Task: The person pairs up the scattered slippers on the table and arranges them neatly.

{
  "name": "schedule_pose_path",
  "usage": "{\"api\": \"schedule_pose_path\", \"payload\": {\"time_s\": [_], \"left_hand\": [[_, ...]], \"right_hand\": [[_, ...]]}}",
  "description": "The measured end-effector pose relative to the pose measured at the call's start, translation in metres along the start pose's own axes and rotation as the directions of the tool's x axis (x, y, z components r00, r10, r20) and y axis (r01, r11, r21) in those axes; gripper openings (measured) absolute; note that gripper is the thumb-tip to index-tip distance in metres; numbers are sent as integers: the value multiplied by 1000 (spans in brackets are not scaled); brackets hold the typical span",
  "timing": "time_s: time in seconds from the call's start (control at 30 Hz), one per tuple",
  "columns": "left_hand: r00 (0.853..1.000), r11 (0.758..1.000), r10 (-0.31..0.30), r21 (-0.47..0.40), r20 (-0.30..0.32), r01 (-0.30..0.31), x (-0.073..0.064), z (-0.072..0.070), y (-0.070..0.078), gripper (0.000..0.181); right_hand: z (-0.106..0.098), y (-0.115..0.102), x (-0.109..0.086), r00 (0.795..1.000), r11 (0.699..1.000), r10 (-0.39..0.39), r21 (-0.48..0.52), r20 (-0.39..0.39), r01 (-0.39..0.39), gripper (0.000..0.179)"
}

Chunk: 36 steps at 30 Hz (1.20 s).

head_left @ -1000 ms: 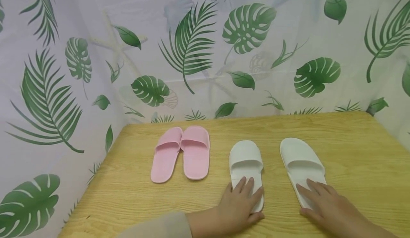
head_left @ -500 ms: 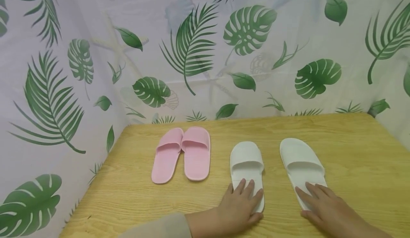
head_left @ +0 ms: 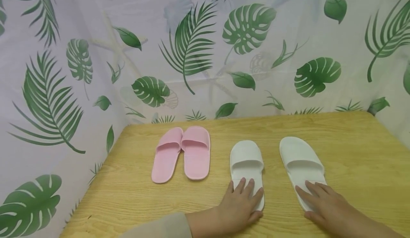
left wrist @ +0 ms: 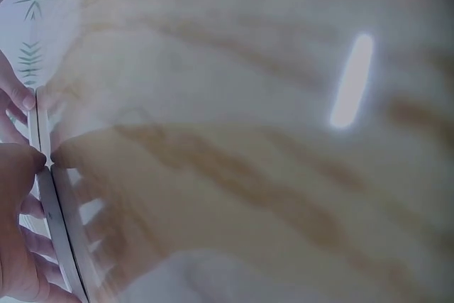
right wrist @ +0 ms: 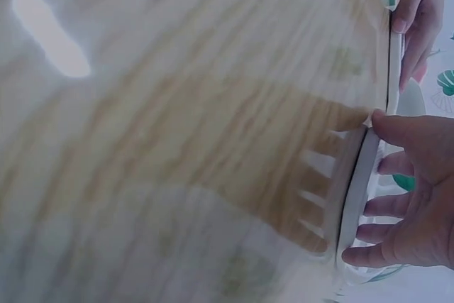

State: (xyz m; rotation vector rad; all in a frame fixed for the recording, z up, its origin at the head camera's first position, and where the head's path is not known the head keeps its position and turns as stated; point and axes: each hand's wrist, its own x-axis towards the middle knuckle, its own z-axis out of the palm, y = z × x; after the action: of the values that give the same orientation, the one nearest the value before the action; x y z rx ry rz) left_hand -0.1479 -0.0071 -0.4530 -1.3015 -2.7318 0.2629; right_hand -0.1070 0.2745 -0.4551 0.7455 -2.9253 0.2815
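Two white slippers lie apart on the wooden table, open-toed ends away from me. My left hand [head_left: 238, 207] rests on the heel part of the left white slipper [head_left: 246, 154]. Its fingers are spread over the insole, with the thumb by the right edge. On the right white slipper [head_left: 302, 152], tilted with its toe to the left, rests my right hand [head_left: 331, 206], fingers spread, thumb by the left edge. Both wrist views show the fingers and thumb reaching over the thin sole [right wrist: 358, 175] at table level. A pair of pink slippers [head_left: 195, 159] stands to the left, touching at the straps.
The wood-grain table [head_left: 128, 202] is glossy and reflects the hands and a light. White cloth [head_left: 198, 99] printed with green leaves hangs along the back, left and right sides of the table.
Almost nothing differs. My right hand and the right white slipper have shifted very slightly; the left hand stays on its slipper and the pink pair has not moved.
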Motion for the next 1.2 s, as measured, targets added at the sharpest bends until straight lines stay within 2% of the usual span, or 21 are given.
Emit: {"api": "schedule_pose_path", "payload": {"time_s": [0.07,0.3,0.8,0.97,1.2], "left_hand": [[1000,1000,-3,-3,2,3,0,1,0,55],[1000,1000,-16,-16,-11,15,-1,-1,0,56],[1000,1000,-4,-21,-5,4,2,2,-2,57],[1000,1000,-6,-20,7,6,4,2,-3,57],[1000,1000,-1,9,13,1,7,2,-5,57]], "right_hand": [[0,0,0,1000,1000,0,5,-5,0,56],[-1,0,0,997,999,35,25,65,-36,55],[5,3,0,990,991,87,88,108,-97,53],[3,2,1,993,993,78,77,91,-85,53],[3,2,4,999,999,26,46,22,-27,53]]}}
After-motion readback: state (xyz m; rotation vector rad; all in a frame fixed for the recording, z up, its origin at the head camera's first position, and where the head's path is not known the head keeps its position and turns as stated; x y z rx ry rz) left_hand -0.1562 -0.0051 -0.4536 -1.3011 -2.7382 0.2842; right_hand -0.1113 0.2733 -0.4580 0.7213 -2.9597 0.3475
